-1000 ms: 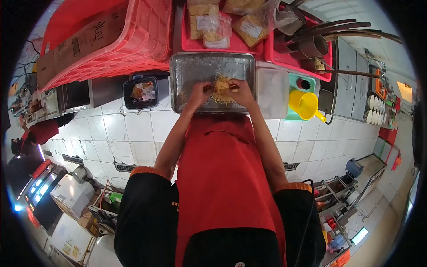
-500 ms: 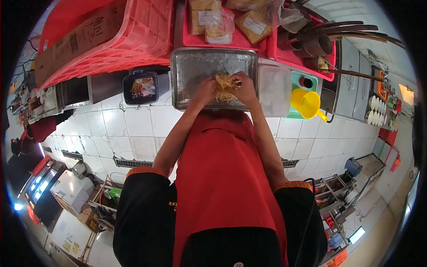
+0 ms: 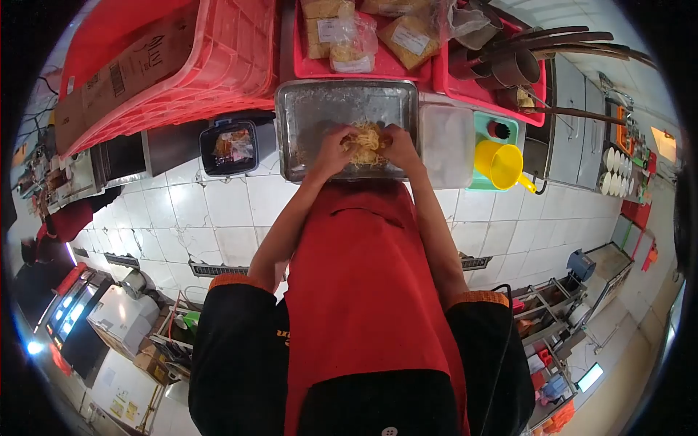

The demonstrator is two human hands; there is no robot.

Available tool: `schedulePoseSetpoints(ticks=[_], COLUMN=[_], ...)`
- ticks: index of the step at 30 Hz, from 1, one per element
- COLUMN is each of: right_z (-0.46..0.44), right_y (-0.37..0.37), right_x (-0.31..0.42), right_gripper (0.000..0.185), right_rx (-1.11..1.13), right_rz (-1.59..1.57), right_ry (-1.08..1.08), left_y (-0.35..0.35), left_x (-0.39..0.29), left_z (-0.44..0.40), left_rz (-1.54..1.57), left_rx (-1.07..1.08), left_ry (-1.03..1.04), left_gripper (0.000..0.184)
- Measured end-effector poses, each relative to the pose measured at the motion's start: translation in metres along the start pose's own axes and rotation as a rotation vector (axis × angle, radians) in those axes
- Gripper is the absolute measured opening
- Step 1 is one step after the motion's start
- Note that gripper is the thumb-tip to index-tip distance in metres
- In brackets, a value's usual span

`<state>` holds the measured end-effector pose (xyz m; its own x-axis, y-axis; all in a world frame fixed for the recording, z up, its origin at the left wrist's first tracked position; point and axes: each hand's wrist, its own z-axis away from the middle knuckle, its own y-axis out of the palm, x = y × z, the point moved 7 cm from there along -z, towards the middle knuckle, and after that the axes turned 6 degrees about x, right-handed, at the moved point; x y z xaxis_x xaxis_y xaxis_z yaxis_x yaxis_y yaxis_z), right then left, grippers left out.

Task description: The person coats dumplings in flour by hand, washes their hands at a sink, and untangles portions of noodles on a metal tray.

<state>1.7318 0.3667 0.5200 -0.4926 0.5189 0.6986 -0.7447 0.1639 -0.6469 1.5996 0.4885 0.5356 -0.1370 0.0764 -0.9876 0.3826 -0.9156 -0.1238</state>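
Note:
A shallow metal tray (image 3: 313,109) lies in front of my body, with a clump of thin yellow noodles (image 3: 368,144) in its right half. My left hand (image 3: 336,152) is closed on the clump's left side, its fingertips pressed into the strands. From the right, my right hand (image 3: 400,148) grips the same clump with curled fingers. Some loose strands lie on the tray below the hands. The exact hold of the fingertips is partly hidden by noodles.
Bagged noodle packs in a red tray (image 3: 291,65) stand behind. A large red crate (image 3: 233,62) is at the left, above a dark bin (image 3: 229,163). A clear plastic container (image 3: 446,149), a yellow scoop (image 3: 502,166) and metal ladles (image 3: 518,71) are at the right.
The clump has come down toward the tray and looks looser and wider. My hands have moved slightly apart around it. The head view has shifted a little.

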Motion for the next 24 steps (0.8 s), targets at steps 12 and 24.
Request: schedulePoseSetpoints(ticks=[12,24], right_z=[0.004,0.003], right_y=[-0.012,-0.012], right_x=[0.039,0.034], right_gripper=[0.046,0.052], right_rx=[0.029,0.182], right_rz=[-0.563,-0.837], right_ry=[-0.082,-0.134], left_y=[-0.002,-0.026], left_x=[-0.019,-0.008], left_z=[0.006,0.012], left_rz=[-0.628,-0.568], left_rx=[0.074,-0.064], left_ry=[0.176,-0.03], left_gripper=[0.043,0.066])
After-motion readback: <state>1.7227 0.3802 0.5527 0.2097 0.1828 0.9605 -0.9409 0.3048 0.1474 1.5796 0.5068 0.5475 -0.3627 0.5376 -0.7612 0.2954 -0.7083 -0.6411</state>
